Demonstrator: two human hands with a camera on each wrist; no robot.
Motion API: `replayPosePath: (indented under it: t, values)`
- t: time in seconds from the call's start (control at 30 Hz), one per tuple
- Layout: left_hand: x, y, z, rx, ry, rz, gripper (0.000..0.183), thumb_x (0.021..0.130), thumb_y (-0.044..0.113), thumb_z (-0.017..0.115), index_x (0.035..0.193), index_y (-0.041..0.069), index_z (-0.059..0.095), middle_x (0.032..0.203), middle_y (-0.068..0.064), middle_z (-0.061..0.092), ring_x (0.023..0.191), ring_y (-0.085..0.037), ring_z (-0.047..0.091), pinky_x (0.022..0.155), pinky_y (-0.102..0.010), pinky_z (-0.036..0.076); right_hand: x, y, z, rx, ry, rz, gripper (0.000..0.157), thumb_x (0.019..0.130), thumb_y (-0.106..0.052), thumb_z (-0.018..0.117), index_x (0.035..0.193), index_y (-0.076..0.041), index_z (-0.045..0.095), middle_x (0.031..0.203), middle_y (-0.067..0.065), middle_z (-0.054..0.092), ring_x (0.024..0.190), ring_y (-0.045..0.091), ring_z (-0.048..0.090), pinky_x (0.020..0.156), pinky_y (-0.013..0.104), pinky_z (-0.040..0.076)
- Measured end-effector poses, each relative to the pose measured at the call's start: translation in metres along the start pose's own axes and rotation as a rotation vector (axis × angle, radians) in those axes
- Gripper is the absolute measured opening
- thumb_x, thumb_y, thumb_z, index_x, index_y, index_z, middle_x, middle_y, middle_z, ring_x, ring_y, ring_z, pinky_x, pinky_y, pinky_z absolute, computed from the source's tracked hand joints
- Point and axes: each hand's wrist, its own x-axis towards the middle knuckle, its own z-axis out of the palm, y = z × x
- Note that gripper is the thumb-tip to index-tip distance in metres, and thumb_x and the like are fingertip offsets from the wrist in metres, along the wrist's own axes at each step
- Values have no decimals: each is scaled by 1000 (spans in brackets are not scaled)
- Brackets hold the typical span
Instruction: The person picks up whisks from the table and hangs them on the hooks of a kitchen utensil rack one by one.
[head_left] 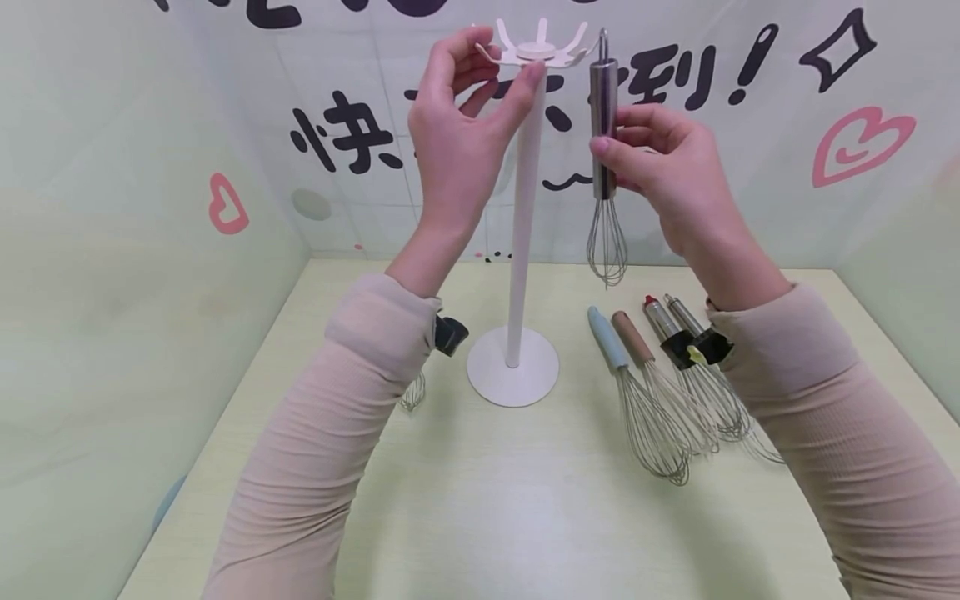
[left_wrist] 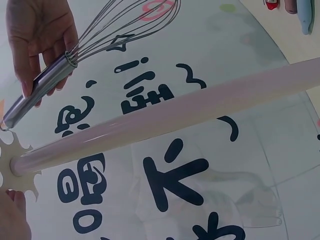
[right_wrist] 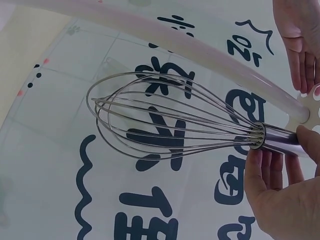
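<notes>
A white stand [head_left: 528, 192] rises from a round base, with a crown of upturned hooks [head_left: 542, 52] on top. At that crown, my left hand [head_left: 468, 125] has its thumb against the front edge and its curled fingers around the left side. To the right of the pole, my right hand [head_left: 667, 162] grips the metal handle of a whisk [head_left: 604, 125], thumb in front and fingers behind. The whisk is upright, wires [right_wrist: 150, 117] down, off the table. Its hanging loop [head_left: 603, 43] is right at the tip of a right-side hook.
Several whisks lie at the table's right, among them a blue-handled whisk [head_left: 609, 337] and a brown-handled whisk [head_left: 634, 335]; my right forearm partly covers others. Wires of another whisk [head_left: 413, 393] show beside my left forearm. A printed backdrop [head_left: 360, 225] stands behind the table [head_left: 480, 500].
</notes>
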Motion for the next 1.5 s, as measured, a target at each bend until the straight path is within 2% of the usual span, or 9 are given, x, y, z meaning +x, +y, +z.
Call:
replayPosePath:
  t: [0.37,0.57,0.87,1.27,1.5]
  values:
    - [1,4,-1,-59,-8,4,49,79,5,75,121,-5,54,107,-11,58,102,-16,59,96,-13,50,1,-3,-1,-40,38,-3,26,80,-5,75,104,-9,67,86,0,65,79,12,61,72,18,55]
    - [-2,5,0,-38,-5,15,48,79,3,75,121,-6,55,106,-12,58,103,-17,61,96,-13,49,3,-3,-1,-48,37,-2,27,79,-5,75,105,-8,67,87,0,64,78,12,61,72,16,56]
    - [-2,-1,1,-26,19,58,49,78,4,76,121,-6,56,112,-19,60,107,-20,61,97,-13,49,6,-1,3,-75,32,-13,27,79,-3,75,105,-7,67,88,1,64,80,12,62,73,16,57]
    - [-2,-5,2,-7,27,86,47,78,4,77,120,-6,57,109,-17,61,104,-19,63,96,-13,50,6,8,7,-157,10,-10,27,81,-4,74,107,-7,66,91,-1,62,82,10,63,77,16,57]
    - [-2,-5,3,-5,27,84,47,78,4,76,120,-7,57,109,-18,61,105,-20,63,97,-14,50,7,14,11,-137,-9,-18,23,81,-3,73,102,-9,67,88,-2,63,81,10,61,76,16,56]
